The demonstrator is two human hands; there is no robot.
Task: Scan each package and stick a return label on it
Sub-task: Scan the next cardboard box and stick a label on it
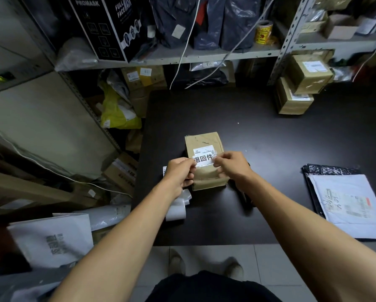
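Your left hand and right hand each pinch one end of the white return label. The label sits between your two grips, on top of the brown package. The package lies on the dark counter, right under your hands. A white mailer lies well off to the right of your right grip.

A dark desk stands on a pale tiled floor, its far edge against grey metal shelving crammed with boxes and bags, its left edge beside a slotted shelf upright, under dim light.
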